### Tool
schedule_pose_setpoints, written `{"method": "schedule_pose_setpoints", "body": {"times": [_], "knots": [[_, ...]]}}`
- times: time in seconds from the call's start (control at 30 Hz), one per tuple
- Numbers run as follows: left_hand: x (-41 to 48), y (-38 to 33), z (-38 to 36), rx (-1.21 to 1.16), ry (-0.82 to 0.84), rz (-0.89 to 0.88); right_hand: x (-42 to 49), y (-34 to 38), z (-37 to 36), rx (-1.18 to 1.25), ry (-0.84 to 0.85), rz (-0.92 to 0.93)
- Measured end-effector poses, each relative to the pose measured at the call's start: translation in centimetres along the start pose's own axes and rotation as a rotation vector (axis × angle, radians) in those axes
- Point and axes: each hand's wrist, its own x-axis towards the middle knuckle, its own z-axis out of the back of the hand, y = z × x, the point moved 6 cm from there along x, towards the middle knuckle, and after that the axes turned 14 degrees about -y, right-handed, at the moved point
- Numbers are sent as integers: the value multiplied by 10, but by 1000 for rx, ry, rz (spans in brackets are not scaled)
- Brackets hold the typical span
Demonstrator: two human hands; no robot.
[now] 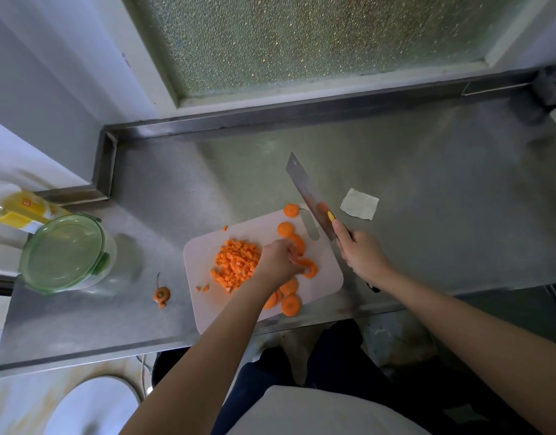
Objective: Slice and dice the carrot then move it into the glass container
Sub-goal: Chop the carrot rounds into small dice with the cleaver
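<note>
Left hand (278, 262) fingers pinch carrot slices (309, 267) mid cutting board (204, 252); right hand (361, 255) clenched round cleaver (306, 193), blade lifted over far edge. Stack slices flat, tuck fingertips, then dice.

Steel counter (427, 171), cutting board (204, 271), lidded glass container (66, 252), carrot stub (161, 294), folded white scrap (359, 204), perhaps paper

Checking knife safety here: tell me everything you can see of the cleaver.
The cleaver has a broad rectangular steel blade with a small hole near its far corner and a yellow mark by the dark handle. The right hand grips the handle; its butt shows behind the hand. The blade points away and left, past the cutting board's far right corner.
</note>
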Motion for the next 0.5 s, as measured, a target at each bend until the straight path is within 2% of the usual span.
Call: {"method": "schedule_pose_setpoints", "body": {"times": [0.17, 0.5], "knots": [[-6, -7, -21, 127, 105, -25, -1, -3, 0, -10, -6, -4], [-13, -7, -26, 197, 47, -41, -10, -7, -2, -28, -15, 14]]}}
